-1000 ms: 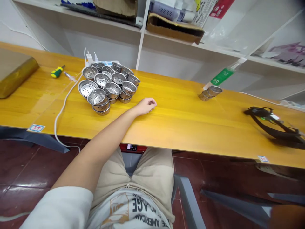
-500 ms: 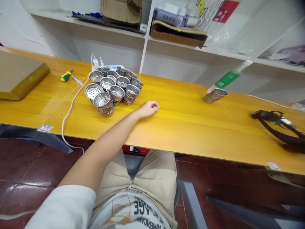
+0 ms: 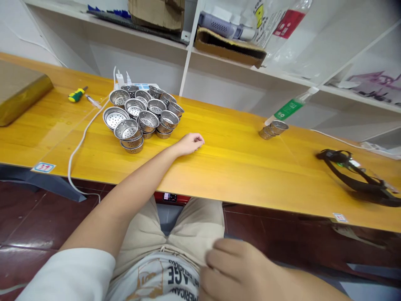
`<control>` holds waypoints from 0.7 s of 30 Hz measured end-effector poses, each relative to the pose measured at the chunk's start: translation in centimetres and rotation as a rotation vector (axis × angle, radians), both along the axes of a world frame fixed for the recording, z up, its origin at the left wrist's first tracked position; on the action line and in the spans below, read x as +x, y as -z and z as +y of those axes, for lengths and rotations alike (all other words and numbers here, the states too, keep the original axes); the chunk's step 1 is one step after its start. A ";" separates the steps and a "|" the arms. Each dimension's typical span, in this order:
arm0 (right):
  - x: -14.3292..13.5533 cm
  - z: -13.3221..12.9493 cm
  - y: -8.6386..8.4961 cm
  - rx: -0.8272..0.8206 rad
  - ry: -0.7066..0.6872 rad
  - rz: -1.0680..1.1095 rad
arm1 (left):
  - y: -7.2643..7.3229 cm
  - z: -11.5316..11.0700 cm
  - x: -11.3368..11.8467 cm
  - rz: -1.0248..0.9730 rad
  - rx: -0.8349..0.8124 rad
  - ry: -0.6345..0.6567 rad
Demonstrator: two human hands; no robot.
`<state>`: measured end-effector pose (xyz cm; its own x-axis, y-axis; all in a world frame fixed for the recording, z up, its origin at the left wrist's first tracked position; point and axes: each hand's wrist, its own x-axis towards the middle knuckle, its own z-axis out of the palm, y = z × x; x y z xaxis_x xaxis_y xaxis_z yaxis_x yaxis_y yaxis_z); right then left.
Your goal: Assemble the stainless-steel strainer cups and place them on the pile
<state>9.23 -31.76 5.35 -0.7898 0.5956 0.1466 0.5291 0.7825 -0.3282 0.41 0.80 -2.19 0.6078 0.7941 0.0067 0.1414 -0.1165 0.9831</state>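
Observation:
My left hand (image 3: 189,144) rests on the yellow wooden table (image 3: 238,175), its fingers curled and closed; whether anything is inside cannot be seen. Just left of it stand several perforated metal cups (image 3: 148,121), grouped and partly stacked. My right hand (image 3: 238,271) is low in the view, over my lap, slightly blurred, with bent fingers pressed together and no object visible in it. Farther right on the table, two nested metal cups (image 3: 273,130) lie tilted beside a clear bottle with a green label (image 3: 288,109).
A black strapped headset (image 3: 354,173) lies at the right. A green and yellow screwdriver (image 3: 77,95), a white cable (image 3: 84,136) and a cardboard box (image 3: 21,90) are at the left. White shelves (image 3: 219,58) stand behind the table.
My right hand has come into view at the bottom right. The whole view has shifted slightly, while my left hand stays at the same place on the table.

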 end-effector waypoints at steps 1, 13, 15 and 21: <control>-1.2 1.2 1.7 -0.069 -0.044 -0.057 | 0.0 0.0 0.0 0.001 0.001 0.001; -2.8 14.3 21.3 -0.527 0.772 -0.269 | 0.3 0.2 0.0 0.007 0.014 0.002; -3.2 14.9 21.2 -0.574 0.811 -0.198 | 0.3 0.2 -0.1 0.004 0.014 0.000; -4.1 16.1 19.4 -0.537 0.845 -0.113 | 0.3 0.2 -0.2 0.004 0.013 0.002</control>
